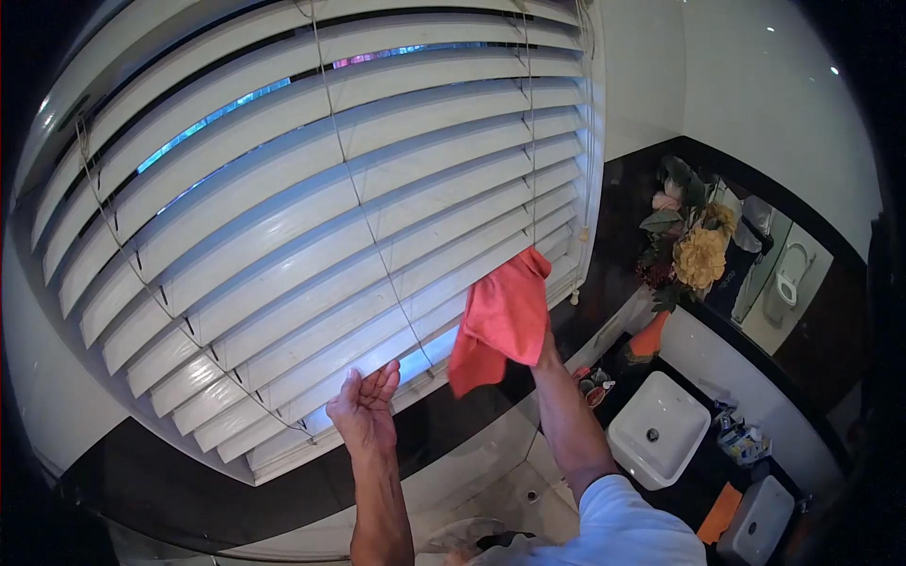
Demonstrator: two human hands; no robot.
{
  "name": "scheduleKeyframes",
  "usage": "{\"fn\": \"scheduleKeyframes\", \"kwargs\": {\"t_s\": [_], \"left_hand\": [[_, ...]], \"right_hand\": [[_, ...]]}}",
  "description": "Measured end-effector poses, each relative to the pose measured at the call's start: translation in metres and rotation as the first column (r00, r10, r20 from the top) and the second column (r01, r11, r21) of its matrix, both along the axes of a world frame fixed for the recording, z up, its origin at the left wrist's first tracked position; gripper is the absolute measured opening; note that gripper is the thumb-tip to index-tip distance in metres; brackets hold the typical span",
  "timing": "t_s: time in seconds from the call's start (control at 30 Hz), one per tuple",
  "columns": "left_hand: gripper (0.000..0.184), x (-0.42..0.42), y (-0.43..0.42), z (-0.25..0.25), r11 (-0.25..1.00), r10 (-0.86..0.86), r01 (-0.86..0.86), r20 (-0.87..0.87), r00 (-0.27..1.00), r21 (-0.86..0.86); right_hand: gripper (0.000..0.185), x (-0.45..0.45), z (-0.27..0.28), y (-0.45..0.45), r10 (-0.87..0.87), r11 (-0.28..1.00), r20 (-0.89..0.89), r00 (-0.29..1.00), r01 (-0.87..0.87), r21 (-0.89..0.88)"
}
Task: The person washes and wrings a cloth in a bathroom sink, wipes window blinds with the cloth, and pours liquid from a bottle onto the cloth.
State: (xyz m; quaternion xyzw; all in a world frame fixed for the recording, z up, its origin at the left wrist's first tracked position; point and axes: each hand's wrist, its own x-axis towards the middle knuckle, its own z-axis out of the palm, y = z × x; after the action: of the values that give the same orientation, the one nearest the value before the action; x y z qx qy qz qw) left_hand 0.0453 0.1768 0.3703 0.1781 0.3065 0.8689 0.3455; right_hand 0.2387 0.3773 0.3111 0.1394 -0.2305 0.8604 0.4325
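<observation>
White slatted window blinds (283, 274) fill the left and middle of the head view, with thin cords running down over the slats. My right hand (547, 351) is mostly covered by a red cloth (505, 316), which it presses against the right part of the lower slats. The cloth's loose end hangs down to the left. Close to the lowest slats is my left hand (366, 404), palm turned up, thumb and fingers apart. Nothing shows in its grasp; whether the fingertips touch a slat is unclear.
To the right, a white washbasin (658, 429) sits on a dark counter beside a tap (725, 415). Artificial flowers (700, 257) in an orange vase (649, 335) stand before a mirror (783, 278). An orange cloth (721, 514) lies near the counter's front.
</observation>
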Motion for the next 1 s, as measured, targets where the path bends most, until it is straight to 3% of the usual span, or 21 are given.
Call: {"fn": "scheduleKeyframes", "kwargs": {"t_s": [0.07,0.1,0.13,0.2,0.3,0.33,0.37,0.4,0.43,0.47,0.5,0.6,0.63,0.67,0.7,0.8,0.83,0.93,0.97,1.0], "left_hand": [[0.031,-0.001,0.000,-0.001,1.000,0.008,-0.008,0.003,1.000,0.000],[0.031,-0.001,0.000,0.000,1.000,0.007,-0.007,0.005,1.000,0.005],[0.031,-0.003,0.001,-0.003,1.000,-0.006,0.006,0.009,1.000,0.000],[0.032,-0.007,0.005,-0.007,1.000,0.014,-0.015,0.049,0.999,0.023],[0.033,-0.002,0.002,-0.004,1.000,0.031,-0.031,0.017,0.999,-0.002],[0.032,-0.003,0.002,-0.004,0.999,0.044,-0.045,-0.009,0.999,-0.013],[0.032,-0.003,0.002,-0.004,0.999,0.051,-0.051,-0.010,0.999,0.002],[0.032,-0.003,0.002,-0.004,0.999,0.045,-0.045,-0.010,0.999,0.002],[0.032,-0.004,0.003,-0.005,0.998,0.062,-0.063,-0.015,0.998,-0.013],[0.031,-0.005,0.003,-0.006,0.996,0.080,-0.080,-0.022,0.997,-0.030],[0.031,-0.007,0.003,-0.007,0.997,0.072,-0.072,-0.024,0.997,-0.031],[0.030,-0.007,0.001,-0.011,0.996,0.075,-0.078,-0.051,0.996,-0.044],[0.030,-0.006,0.000,-0.011,0.997,0.071,-0.073,-0.049,0.996,-0.027],[0.030,-0.006,-0.001,-0.010,0.997,0.070,-0.071,-0.048,0.996,-0.012],[0.030,-0.003,-0.002,-0.005,0.997,0.069,-0.070,-0.037,0.997,-0.021],[0.030,-0.004,0.000,-0.006,0.998,0.059,-0.060,-0.054,0.997,-0.023],[0.030,-0.003,0.001,-0.004,0.998,0.057,-0.059,-0.055,0.997,-0.029],[0.030,0.002,0.005,-0.001,0.992,0.126,-0.127,-0.026,0.992,-0.028],[0.030,-0.001,0.006,-0.003,0.993,0.113,-0.114,-0.032,0.993,-0.027],[0.031,-0.004,0.007,-0.005,0.995,0.101,-0.101,-0.040,0.994,-0.018]], "right_hand": [[0.053,-0.019,-0.017,-0.005,-0.232,0.948,0.074,0.970,0.208,0.242],[0.054,-0.032,-0.006,-0.010,0.395,0.910,-0.237,0.887,-0.343,0.233],[0.054,-0.038,-0.004,-0.024,0.383,0.915,-0.235,0.893,-0.333,0.227],[0.052,-0.043,-0.010,-0.067,0.134,0.981,0.054,0.989,-0.141,0.135],[0.051,-0.026,0.011,-0.104,-0.120,0.990,0.348,0.930,0.085,0.113],[0.052,-0.006,0.031,-0.107,-0.713,0.627,0.306,0.631,0.378,0.681],[0.050,0.006,0.035,-0.103,-0.950,0.191,0.081,0.303,0.356,0.915],[0.049,0.018,0.039,-0.098,-0.967,-0.251,-0.233,-0.106,0.214,0.944],[0.046,0.024,0.032,-0.088,-0.856,-0.417,-0.362,-0.370,0.081,0.905],[0.049,0.038,0.032,-0.063,-0.832,-0.388,-0.369,-0.415,-0.041,0.921],[0.046,0.045,0.041,-0.040,-0.772,-0.385,-0.353,-0.529,-0.052,0.921],[0.040,0.075,0.057,0.021,-0.765,-0.427,-0.404,-0.501,-0.075,0.901],[0.036,0.077,0.038,0.059,-0.996,0.018,0.075,-0.053,0.686,0.727],[0.034,0.071,0.037,0.068,-0.932,0.363,0.174,0.319,0.811,0.459],[0.032,0.066,0.037,0.078,-0.778,0.626,0.124,0.616,0.778,0.063],[0.024,0.055,0.031,0.083,-0.912,0.408,0.102,0.397,0.856,0.316],[0.025,0.058,0.028,0.079,-0.962,0.269,0.102,0.253,0.822,0.503],[0.030,0.067,0.016,0.061,-0.987,-0.129,-0.078,-0.141,0.407,0.904],[0.033,0.063,0.015,0.051,-0.956,-0.237,-0.192,-0.221,0.201,0.951],[0.030,0.061,0.028,0.027,-0.922,-0.321,-0.284,-0.263,0.107,0.941]]}}
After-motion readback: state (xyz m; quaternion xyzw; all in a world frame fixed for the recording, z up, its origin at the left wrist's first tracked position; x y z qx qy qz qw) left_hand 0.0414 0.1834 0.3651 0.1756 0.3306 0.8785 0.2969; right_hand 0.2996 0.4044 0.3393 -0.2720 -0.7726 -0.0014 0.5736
